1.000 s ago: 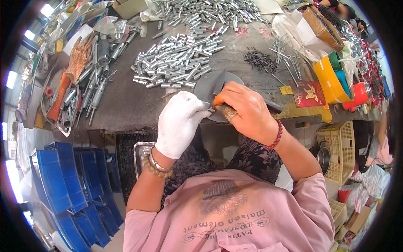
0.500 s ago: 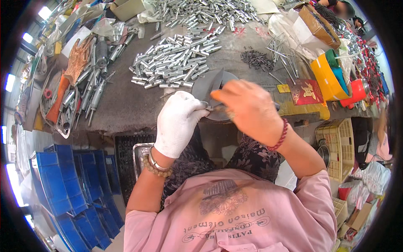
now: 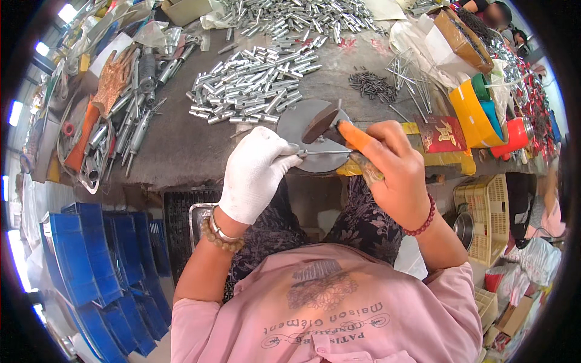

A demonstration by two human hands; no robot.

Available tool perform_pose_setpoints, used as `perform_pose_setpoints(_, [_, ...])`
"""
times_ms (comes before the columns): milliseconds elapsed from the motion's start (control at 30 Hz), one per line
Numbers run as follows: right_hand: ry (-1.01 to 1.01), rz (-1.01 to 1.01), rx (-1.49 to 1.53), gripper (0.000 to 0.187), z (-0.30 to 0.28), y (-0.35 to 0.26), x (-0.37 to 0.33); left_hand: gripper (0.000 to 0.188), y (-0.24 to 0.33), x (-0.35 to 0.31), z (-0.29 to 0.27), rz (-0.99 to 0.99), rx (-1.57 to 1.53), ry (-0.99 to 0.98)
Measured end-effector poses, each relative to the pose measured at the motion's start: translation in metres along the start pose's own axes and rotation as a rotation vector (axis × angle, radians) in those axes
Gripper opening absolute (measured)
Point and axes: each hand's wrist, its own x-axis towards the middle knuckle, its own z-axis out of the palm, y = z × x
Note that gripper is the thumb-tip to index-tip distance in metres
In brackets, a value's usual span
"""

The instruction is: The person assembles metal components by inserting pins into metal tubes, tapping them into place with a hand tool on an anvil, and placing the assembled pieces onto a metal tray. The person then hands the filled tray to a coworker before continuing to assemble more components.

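My left hand [image 3: 254, 172], in a white glove, pinches one end of a thin metal rod [image 3: 330, 152] between thumb and fingertips. The rod lies level over the near part of a round grey metal plate [image 3: 296, 124] at the table's front edge. At the rod's other end, my right hand [image 3: 390, 166] closes its fingertips on it. An orange covering wraps the right index finger, and the thumb is wrapped too. A dark brown, hammer-like tool [image 3: 319, 125] stands tilted over the plate beside the right fingertips. Whether that hand also grips it, I cannot tell.
Beyond the plate lies a pile of silver metal tubes [image 3: 248, 88], with a larger pile behind. Small dark pins [image 3: 372, 85] and thin rods [image 3: 411, 85] lie to the right, near a yellow container [image 3: 475, 112]. Tools and an orange-brown glove [image 3: 113, 81] crowd the left. Blue bins [image 3: 85, 260] stand below.
My right hand, blurred before, has moved slightly right and down and now appears steady. The rod now shows between my hands. The left hand has barely moved. The dark tool has tilted over.
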Motion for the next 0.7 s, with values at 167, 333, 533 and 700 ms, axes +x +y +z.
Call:
perform_pose_setpoints(167, [-0.162,0.016,-0.139,0.062,-0.001,-0.003,-0.004,0.020,0.001,0.000,-0.001,-0.024,-0.021,-0.001])
perform_pose_setpoints(333, [0.096,-0.085,-0.102,0.065,0.003,-0.004,-0.004,0.019,-0.001,-0.001,0.000,-0.081,-0.024,-0.021])
perform_pose_setpoints(533, [-0.130,0.004,-0.139,0.068,0.010,-0.006,-0.015,0.018,0.000,-0.001,0.000,-0.083,-0.017,-0.031])
perform_pose_setpoints(700, [0.034,0.065,-0.013,0.063,0.007,-0.001,0.000,0.018,-0.003,0.000,0.002,-0.047,-0.036,-0.008])
